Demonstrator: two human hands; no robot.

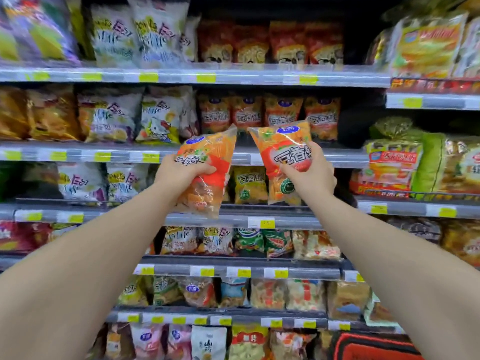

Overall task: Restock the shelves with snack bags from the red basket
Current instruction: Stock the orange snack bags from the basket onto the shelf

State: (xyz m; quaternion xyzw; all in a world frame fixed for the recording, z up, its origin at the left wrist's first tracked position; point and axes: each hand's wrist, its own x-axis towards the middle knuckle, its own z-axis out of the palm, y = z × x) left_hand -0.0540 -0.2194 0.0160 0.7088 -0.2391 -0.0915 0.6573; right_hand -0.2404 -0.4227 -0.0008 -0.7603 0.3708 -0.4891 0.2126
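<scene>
Left hand (179, 176) gripped left bag (207, 162), right hand (313, 175) gripped right bag (284, 154), side by side in front of the shelves (109, 155). Bag tops tilted toward each other, near but apart. Row of shelved bags (270, 113) stood just behind and above them. Basket (374, 346) sat bottom right, below the right forearm.

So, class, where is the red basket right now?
In the head view, the red basket is at the bottom right edge of the frame, just right of the lowest row of snack bags.
</scene>
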